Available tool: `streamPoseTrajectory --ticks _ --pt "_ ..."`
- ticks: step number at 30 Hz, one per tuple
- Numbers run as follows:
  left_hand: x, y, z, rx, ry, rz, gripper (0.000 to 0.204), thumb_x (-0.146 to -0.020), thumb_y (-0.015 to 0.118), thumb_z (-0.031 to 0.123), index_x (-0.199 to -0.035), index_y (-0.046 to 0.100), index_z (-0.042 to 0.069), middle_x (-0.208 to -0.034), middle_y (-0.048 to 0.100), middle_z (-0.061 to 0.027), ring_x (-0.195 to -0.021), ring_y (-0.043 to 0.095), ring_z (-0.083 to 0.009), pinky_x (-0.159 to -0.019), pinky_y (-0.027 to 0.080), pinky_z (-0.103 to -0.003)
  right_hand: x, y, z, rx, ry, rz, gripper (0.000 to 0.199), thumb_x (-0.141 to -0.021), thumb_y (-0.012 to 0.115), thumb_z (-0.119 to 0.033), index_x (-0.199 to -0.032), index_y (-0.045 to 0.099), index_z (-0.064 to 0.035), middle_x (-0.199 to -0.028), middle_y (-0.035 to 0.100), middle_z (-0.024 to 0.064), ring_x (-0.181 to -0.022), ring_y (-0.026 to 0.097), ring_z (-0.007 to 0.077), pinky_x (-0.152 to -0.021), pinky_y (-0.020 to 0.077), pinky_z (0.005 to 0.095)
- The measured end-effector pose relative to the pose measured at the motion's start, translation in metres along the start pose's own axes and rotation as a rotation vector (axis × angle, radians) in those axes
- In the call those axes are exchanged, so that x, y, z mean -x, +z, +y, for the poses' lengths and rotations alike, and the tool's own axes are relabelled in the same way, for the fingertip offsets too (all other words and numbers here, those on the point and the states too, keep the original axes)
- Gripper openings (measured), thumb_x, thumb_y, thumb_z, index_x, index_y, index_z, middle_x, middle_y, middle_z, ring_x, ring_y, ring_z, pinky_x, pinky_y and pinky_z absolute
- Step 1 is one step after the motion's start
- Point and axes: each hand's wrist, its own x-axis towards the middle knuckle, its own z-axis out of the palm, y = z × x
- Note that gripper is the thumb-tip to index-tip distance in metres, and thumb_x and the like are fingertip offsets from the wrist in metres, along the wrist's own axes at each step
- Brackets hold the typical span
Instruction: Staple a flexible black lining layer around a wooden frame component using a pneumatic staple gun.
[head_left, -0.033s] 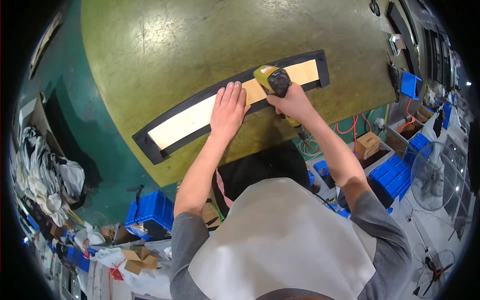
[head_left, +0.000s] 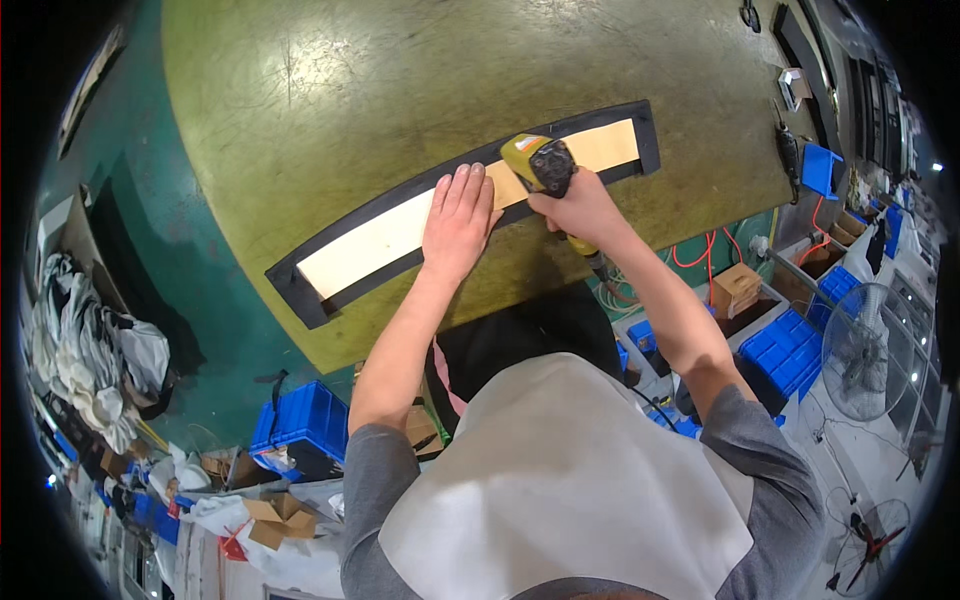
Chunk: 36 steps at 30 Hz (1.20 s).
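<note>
- While I watch from a distance through the head camera, the broad olive-green worktable with a smooth, scuffed, glossy top (head_left: 400, 110) fills most of my view. Its bare surface backs the work from end to end, which I take to be why the piece lies flat there.
- Heap of crumpled grey-white cloth (head_left: 75, 350) on the left, limp and deeply folded, well apart from the table.
- Long, gently curved panel of pale wood with a black, fabric-like border (head_left: 509, 190): it lies on the table near the person's side, slanting up to the right. Pale middle looks smooth; border matte, wrapped round both squared ends. I judge the bare face is turned up so both hands can reach it.
- Round wire-caged fan (head_left: 868, 350) off to the right, and a ribbed blue plastic crate (head_left: 305, 425) below the table's left edge.
- Yellow-and-black pistol-shaped hand tool (head_left: 540, 163), hard-cased and blocky-headed, over the panel right of centre. I cannot tell whether its nose touches the wood.
- Left hand (head_left: 459, 222): fingers straight, side by side, palm down across the panel, gripping nothing; probably bracing it against sliding.
- Right hand (head_left: 580, 208): fingers wrapped round the tool's handle, close beside the left, I think for steady control. Trigger finger hidden from me.
</note>
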Motion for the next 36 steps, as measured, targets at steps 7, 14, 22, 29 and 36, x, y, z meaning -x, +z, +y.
streamPoseTrajectory --ticks 7,14,22,29,36 --pt "0.004 -0.003 0.001 0.036 -0.002 0.063 0.048 -0.086 0.074 0.023 -0.125 0.064 -0.001 -0.135 0.061 -0.0161 -0.131 0.055 -0.0314 -0.115 0.039 -0.048 0.006 0.021 -0.011 0.104 -0.36 0.033 0.038 -0.074 0.07 -0.014 -0.108 0.066 0.0033 -0.092 0.071 0.0265 -0.092 0.069 0.0435 -0.08 0.0558 0.0431" --pt "0.046 -0.019 0.031 0.201 -0.214 0.056 0.041 -0.086 0.072 0.012 -0.124 0.064 0.0 -0.128 0.061 -0.019 -0.117 0.059 -0.038 -0.102 0.047 -0.048 0.002 -0.031 -0.003 0.399 -0.4 0.148 0.036 -0.075 0.076 -0.017 -0.106 0.069 0.0 -0.087 0.071 0.0246 -0.084 0.072 0.0393 -0.072 0.0571 0.0463" --pt "0.045 -0.03 0.08 1.589 -1.437 0.353 0.051 -0.103 0.062 0.016 -0.144 0.044 -0.01 -0.136 0.06 -0.019 -0.119 0.062 -0.0257 -0.106 0.05 -0.039 -0.015 -0.063 0.001 0.738 -0.829 0.412 0.032 -0.078 0.066 -0.013 -0.109 0.068 -0.0045 -0.117 0.064 0.0157 -0.114 0.06 0.0343 -0.092 0.0485 0.046" --pt "0.072 -0.044 0.03 1.885 -1.338 0.478 0.038 -0.102 0.063 0.02 -0.134 0.054 0.001 -0.127 0.062 -0.0106 -0.121 0.059 -0.0233 -0.109 0.047 -0.038 -0.064 0.024 -0.025 0.754 -0.721 0.048 0.034 -0.085 0.074 -0.03 -0.104 0.063 -0.0052 -0.102 0.065 0.0169 -0.1 0.064 0.0372 -0.085 0.0492 0.0502" --pt "0.015 -0.078 0.008 1.116 -1.186 0.516 0.051 -0.105 0.058 0.037 -0.14 0.05 0.001 -0.132 0.06 -0.0086 -0.114 0.058 -0.0172 -0.095 0.049 -0.031 -0.035 0.063 0.002 -0.03 -0.741 -0.091 0.027 -0.09 0.067 -0.023 -0.098 0.058 0.0008 -0.092 0.064 0.0255 -0.088 0.062 0.0466 -0.076 0.0497 0.052"
